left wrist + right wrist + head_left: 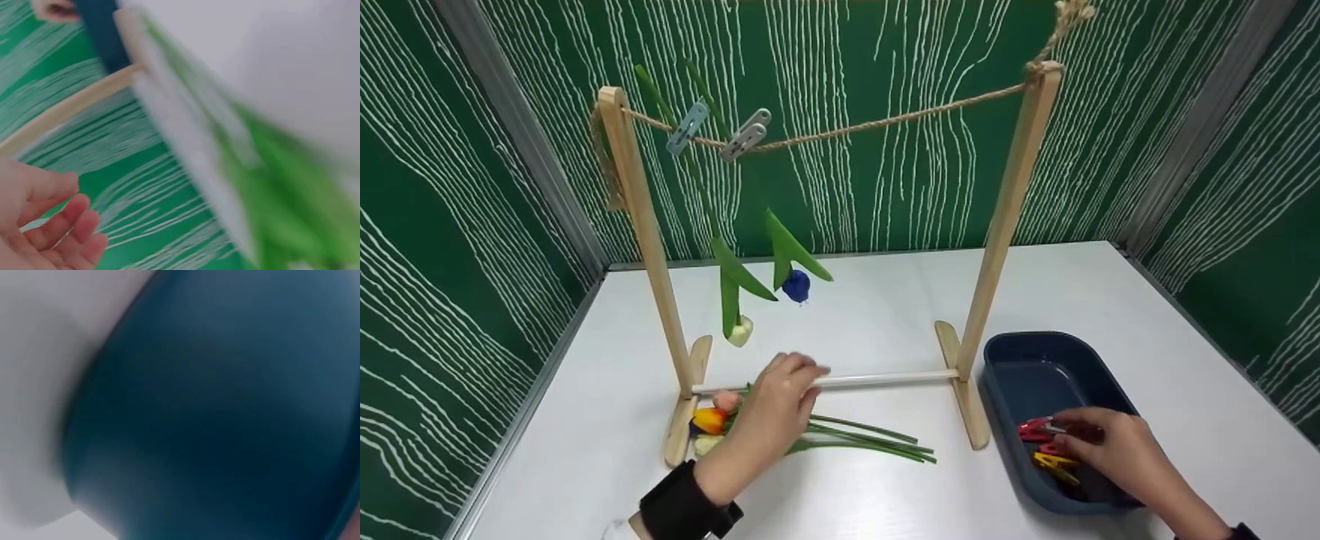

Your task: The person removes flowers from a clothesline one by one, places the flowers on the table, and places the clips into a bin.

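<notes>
My left hand (784, 394) hovers over a bunch of artificial tulips, fingers loosely bent and holding nothing. The bunch shows an orange-yellow tulip (709, 421), a pink tulip (727, 401) and a pale one (706, 445), their green stems (877, 441) pointing right. My right hand (1125, 450) reaches into a dark blue basin (1020, 356) and pinches a red clothespin (1035, 429) between thumb and index finger. Beside it lies a yellow clothespin (1056, 465). In the left wrist view the left fingers (73, 216) are bent around nothing; the right wrist view shows mostly the basin's wall (214, 410).
A wooden stand has a left post (649, 247), a right post (1009, 217) and a rope (885, 120) between them. A blue clothespin (688, 127) and grey clothespins (746, 139) sit on the rope. A white tulip (740, 331) and a blue tulip (796, 286) hang upside down.
</notes>
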Tool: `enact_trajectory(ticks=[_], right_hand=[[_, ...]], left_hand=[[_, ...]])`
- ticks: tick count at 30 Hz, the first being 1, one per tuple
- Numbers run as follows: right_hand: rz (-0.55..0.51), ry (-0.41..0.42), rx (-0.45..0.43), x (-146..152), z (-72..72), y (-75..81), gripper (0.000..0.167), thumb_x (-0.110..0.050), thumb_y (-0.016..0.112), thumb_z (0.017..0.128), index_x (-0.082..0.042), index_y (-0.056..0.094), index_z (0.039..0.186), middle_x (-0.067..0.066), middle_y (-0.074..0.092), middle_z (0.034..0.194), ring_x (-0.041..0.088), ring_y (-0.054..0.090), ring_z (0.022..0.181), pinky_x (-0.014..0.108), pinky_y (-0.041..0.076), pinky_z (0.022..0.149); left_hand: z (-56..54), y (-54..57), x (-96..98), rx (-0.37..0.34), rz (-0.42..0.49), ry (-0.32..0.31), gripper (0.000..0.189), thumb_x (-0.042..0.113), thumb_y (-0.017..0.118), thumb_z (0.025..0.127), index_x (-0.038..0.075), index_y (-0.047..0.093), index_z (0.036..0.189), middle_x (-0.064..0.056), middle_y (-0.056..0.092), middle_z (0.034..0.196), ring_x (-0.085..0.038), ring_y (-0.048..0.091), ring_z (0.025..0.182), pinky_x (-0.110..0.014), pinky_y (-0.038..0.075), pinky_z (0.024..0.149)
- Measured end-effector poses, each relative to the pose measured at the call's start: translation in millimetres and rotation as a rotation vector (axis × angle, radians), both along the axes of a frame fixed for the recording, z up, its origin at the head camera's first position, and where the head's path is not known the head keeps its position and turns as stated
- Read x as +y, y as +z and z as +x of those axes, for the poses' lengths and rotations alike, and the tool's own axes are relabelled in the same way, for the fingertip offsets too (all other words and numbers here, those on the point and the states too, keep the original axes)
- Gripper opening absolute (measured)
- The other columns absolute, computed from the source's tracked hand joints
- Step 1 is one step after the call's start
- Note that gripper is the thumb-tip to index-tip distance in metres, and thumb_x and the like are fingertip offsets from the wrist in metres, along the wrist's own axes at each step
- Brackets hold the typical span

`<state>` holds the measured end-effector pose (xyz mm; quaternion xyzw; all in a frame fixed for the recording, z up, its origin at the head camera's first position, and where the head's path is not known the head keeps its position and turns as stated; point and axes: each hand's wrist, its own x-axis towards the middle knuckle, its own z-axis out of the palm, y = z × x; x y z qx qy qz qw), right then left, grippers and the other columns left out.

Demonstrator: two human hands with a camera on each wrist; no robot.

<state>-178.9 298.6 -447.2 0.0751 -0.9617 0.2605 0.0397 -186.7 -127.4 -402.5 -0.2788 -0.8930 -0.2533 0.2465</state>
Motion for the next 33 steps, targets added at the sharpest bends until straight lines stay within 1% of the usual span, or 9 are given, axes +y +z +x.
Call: enact_trajectory(ticks=[4, 8, 11, 14, 18, 22, 25, 29, 33], right_hand=[[-0.024, -0.001, -0.004, -4, 1.6, 4.8, 0.021, -0.012, 0.074, 0.081, -0.006, 0.072, 0.101, 0.011, 0.069, 0.097, 0.019, 0.064, 0.081, 0.034, 0.056, 0.069], [-0.037, -0.004, 0.018, -9, 4.7, 8.6, 0.023, -0.011, 0.074, 0.081, -0.005, 0.071, 0.102, 0.013, 0.069, 0.098, 0.021, 0.066, 0.081, 0.032, 0.056, 0.068], [-0.052, 0.012, 0.047, -14, 6.0, 12.6, 0.023, -0.01, 0.074, 0.081, -0.004, 0.071, 0.103, 0.013, 0.069, 0.098, 0.02, 0.067, 0.081, 0.031, 0.056, 0.067], [-0.05, 0.032, 0.065, -20, 5.6, 19.3, 0.023, -0.011, 0.074, 0.081, -0.006, 0.071, 0.103, 0.011, 0.069, 0.098, 0.019, 0.067, 0.081, 0.029, 0.056, 0.067], [-0.062, 0.087, 0.11, -33, 4.2, 31.2, 0.022, -0.011, 0.075, 0.08, -0.007, 0.072, 0.102, 0.009, 0.069, 0.098, 0.016, 0.066, 0.079, 0.026, 0.055, 0.066], [-0.088, 0.178, 0.16, -51, 3.2, 44.0, 0.02, -0.007, 0.075, 0.079, -0.008, 0.072, 0.099, 0.006, 0.07, 0.095, 0.01, 0.066, 0.076, 0.024, 0.055, 0.065], [-0.094, 0.258, 0.202, -66, 4.0, 54.6, 0.02, -0.006, 0.076, 0.079, -0.01, 0.072, 0.098, 0.002, 0.07, 0.093, 0.008, 0.065, 0.077, 0.026, 0.056, 0.066], [-0.087, 0.367, 0.284, -85, 4.4, 72.8, 0.022, -0.004, 0.076, 0.078, -0.014, 0.072, 0.098, -0.003, 0.07, 0.093, 0.007, 0.065, 0.08, 0.025, 0.055, 0.066], [-0.078, 0.476, 0.394, -107, 1.0, 100.3, 0.023, -0.003, 0.074, 0.079, -0.015, 0.071, 0.098, -0.007, 0.069, 0.092, 0.006, 0.065, 0.081, 0.024, 0.055, 0.067]], left_hand=[[2.1, 38.0, 1.6, 0.152, 0.156, -0.028, 0.022, -0.002, 0.07, 0.082, 0.005, 0.069, 0.103, -0.007, 0.062, 0.098, -0.019, 0.057, 0.094, -0.026, 0.051, 0.084], [-4.2, 75.3, -3.3, 0.264, 0.298, -0.029, 0.023, -0.003, 0.067, 0.083, 0.001, 0.067, 0.106, -0.011, 0.063, 0.104, -0.022, 0.059, 0.1, -0.029, 0.049, 0.089], [-10.2, 99.5, -8.8, 0.266, 0.429, 0.018, 0.026, -0.002, 0.065, 0.085, -0.001, 0.064, 0.111, -0.013, 0.061, 0.112, -0.022, 0.059, 0.101, -0.03, 0.05, 0.087], [-17.2, 115.9, -12.1, 0.214, 0.556, 0.073, 0.033, -0.001, 0.063, 0.087, -0.001, 0.059, 0.12, -0.012, 0.055, 0.123, -0.019, 0.056, 0.105, -0.029, 0.05, 0.086], [-29.1, 126.3, -10.8, 0.133, 0.655, 0.1, 0.046, 0.002, 0.059, 0.091, -0.001, 0.046, 0.135, -0.011, 0.046, 0.136, -0.016, 0.049, 0.118, -0.029, 0.046, 0.093], [-40.5, 130.2, -5.4, 0.069, 0.698, 0.084, 0.053, 0.005, 0.058, 0.093, -0.001, 0.037, 0.141, -0.01, 0.046, 0.139, -0.017, 0.047, 0.123, -0.029, 0.042, 0.098], [-47.3, 131.3, -2.7, 0.046, 0.721, 0.063, 0.051, 0.006, 0.058, 0.093, -0.002, 0.038, 0.139, -0.01, 0.054, 0.131, -0.017, 0.051, 0.118, -0.026, 0.043, 0.097], [-53.3, 130.7, -1.9, 0.073, 0.737, 0.064, 0.042, 0.006, 0.058, 0.094, -0.003, 0.046, 0.133, -0.007, 0.063, 0.114, -0.014, 0.058, 0.106, -0.023, 0.045, 0.093], [-54.8, 129.5, -3.8, 0.104, 0.78, 0.083, 0.033, 0.006, 0.058, 0.094, 0.0, 0.054, 0.126, -0.005, 0.066, 0.102, -0.011, 0.061, 0.096, -0.023, 0.048, 0.089]])
